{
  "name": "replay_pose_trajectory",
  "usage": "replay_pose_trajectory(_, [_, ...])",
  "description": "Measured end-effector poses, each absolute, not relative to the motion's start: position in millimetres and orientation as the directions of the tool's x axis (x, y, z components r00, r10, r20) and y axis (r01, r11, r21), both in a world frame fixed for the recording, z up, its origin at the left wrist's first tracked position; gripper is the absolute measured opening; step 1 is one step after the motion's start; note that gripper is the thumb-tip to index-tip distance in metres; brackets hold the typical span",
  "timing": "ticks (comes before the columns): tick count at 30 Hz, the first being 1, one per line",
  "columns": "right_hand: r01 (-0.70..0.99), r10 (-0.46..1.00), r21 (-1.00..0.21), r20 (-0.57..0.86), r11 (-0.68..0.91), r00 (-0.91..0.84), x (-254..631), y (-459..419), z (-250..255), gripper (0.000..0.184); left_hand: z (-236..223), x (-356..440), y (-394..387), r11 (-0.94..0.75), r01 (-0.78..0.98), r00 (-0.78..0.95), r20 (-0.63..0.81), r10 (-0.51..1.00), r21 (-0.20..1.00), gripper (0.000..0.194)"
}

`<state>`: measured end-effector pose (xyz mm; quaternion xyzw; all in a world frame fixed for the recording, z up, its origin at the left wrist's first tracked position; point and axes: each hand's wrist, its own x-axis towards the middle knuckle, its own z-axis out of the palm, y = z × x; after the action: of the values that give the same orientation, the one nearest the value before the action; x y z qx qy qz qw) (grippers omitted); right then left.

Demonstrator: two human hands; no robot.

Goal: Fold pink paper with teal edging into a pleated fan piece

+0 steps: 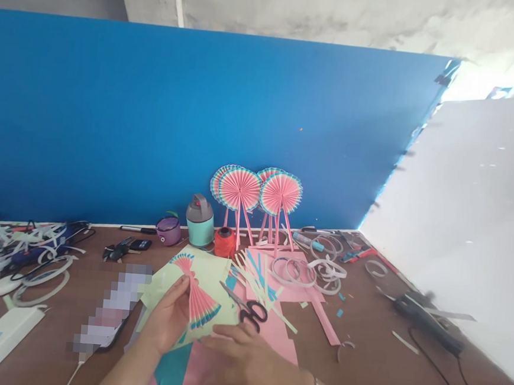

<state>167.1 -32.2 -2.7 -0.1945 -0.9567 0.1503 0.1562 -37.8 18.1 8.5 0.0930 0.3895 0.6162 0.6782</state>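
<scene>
My left hand (173, 313) is closed on a pleated paper fan (201, 307), pinching it near its narrow middle. The fan is pink with blue and pale edges, and its two ends spread up-left and down-right. To the right of it, my right hand (248, 358) reaches in low over the paper, partly blurred, its fingers stretched out and nothing visible in them. Just beyond these fingers lie black-handled scissors (251, 316). Beneath are pale green sheets (219, 267), pink paper (287, 349) and a blue strip (172, 370).
Finished round fans (239, 190) lean on the blue partition (112, 116). Before it stand a teal bottle (200, 226), red string spool (224, 242) and purple cup (168, 231). Tape rings (328, 275), a glue gun (427, 324), a phone (112, 311) and a power strip (0, 344) lie around.
</scene>
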Motion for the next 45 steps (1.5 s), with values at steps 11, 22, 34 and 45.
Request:
replay_pose_trajectory(11, [0.387, 0.428, -0.183, 0.362, 0.904, -0.828, 132, -37, -80, 0.046, 10, -37, 17, 0.239, -0.766, -0.057, -0.434, 0.899, 0.597, 0.014])
replay_pose_trajectory(22, [0.363, 0.382, -0.125, 0.378, 0.923, -0.843, 145, -36, -63, 0.044, 10, -37, 17, 0.229, -0.781, -0.035, -0.408, 0.912, 0.580, 0.016])
replay_pose_trajectory(34, [0.455, 0.506, -0.238, 0.236, 0.858, -0.830, 161, -34, -19, 0.041, 13, -35, 15, 0.237, -0.739, -0.023, -0.375, 0.927, 0.631, 0.019])
replay_pose_trajectory(45, [0.619, 0.683, -0.309, 0.181, 0.722, -0.707, 171, -24, -12, 0.059, 11, -34, 13, 0.304, -0.666, 0.110, -0.314, 0.943, 0.681, 0.016])
